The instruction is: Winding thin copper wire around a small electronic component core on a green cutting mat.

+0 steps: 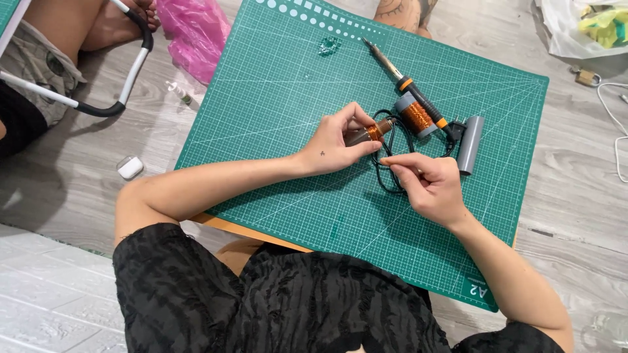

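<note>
From the head view, the left hand (337,140) has its grip clamped on a small cylinder with a copper winding (373,133) over the green cutting mat (275,98); the right hand (425,180) pinches a thin wire, barely visible. Slack could loosen the winding, and the black cord (381,171) beside the soldering iron (405,84) might snag

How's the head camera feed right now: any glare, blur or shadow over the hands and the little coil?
Head view: even, soft light, no glare on the green cutting mat; left hand and right hand are sharp, casting only faint shadows; the small copper-wound tube is in focus, though the wire itself is too fine to see; mat edges bow slightly from the wide lens.
</note>
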